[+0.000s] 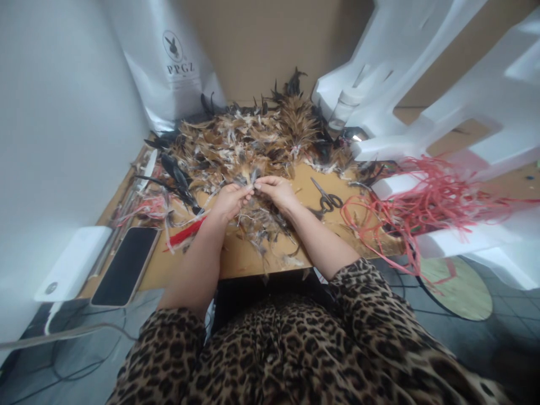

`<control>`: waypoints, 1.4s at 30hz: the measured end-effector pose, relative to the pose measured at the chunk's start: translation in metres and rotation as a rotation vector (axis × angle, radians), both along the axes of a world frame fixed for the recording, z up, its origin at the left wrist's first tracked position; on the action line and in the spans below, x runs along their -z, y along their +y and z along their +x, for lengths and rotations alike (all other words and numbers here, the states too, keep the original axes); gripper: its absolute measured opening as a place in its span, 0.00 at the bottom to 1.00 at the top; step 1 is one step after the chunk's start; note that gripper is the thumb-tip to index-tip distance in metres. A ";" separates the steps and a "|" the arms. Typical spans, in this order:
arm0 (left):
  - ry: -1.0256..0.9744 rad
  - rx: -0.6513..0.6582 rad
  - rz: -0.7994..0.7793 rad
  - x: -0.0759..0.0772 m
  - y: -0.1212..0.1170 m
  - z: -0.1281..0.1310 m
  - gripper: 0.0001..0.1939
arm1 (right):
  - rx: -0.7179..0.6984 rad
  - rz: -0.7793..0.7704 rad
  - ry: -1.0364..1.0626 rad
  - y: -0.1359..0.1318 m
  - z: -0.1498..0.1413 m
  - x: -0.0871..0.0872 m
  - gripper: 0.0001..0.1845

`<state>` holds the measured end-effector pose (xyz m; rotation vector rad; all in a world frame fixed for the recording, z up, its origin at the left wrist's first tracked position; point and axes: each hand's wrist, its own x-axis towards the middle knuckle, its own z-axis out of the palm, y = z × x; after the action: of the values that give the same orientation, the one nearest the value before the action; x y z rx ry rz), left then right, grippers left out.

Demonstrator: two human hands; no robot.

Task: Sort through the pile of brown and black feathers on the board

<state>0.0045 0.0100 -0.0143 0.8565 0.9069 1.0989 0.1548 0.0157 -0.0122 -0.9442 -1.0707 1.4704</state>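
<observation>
My left hand (233,200) and my right hand (275,190) meet above the front middle of the table. Fingers and thumbs of both are pinched together on a small feather (253,175), brown and grey, its tip pointing away from me. A thin white string (244,217) dangles just below the left fingers. Beyond the hands spreads a large heap of brown feathers (236,135). Loose grey feather bits (265,228) lie beneath my wrists. Dark-handled scissors (327,197) rest partly spread to the right of my right hand.
A black-screened phone (125,267) and a white power bank (73,261) with a cable lie at the left edge. Pink-red ribbon strands (439,202) tangle over white foam pieces (455,239) at right. A clear bottle (345,109) stands at the back. A white bag (169,67) stands back left.
</observation>
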 end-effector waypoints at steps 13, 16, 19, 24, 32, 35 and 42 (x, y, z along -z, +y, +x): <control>0.166 0.050 0.087 0.005 -0.001 0.002 0.13 | 0.005 0.038 -0.061 -0.004 -0.001 -0.004 0.15; 0.168 0.030 0.079 0.007 0.000 0.003 0.12 | 0.044 0.007 -0.010 -0.003 -0.003 -0.001 0.16; 0.160 0.031 0.069 0.006 0.000 0.003 0.12 | 0.018 -0.022 0.040 -0.001 -0.005 0.003 0.16; 0.221 0.066 0.085 0.004 -0.001 0.000 0.13 | -0.054 -0.028 0.051 0.000 -0.004 0.006 0.17; 0.403 0.040 0.155 0.003 0.000 0.001 0.15 | -0.039 0.168 -0.376 -0.003 0.007 -0.008 0.17; 0.458 0.052 0.148 -0.001 -0.003 0.003 0.15 | 0.013 0.256 -0.532 -0.003 0.006 -0.007 0.18; 0.470 0.106 0.138 -0.005 -0.004 0.005 0.07 | 0.010 0.246 -0.378 -0.001 -0.001 0.007 0.16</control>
<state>0.0096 0.0057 -0.0088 1.2957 1.1644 0.8886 0.1538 0.0150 -0.0190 -1.0704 -1.4807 1.1424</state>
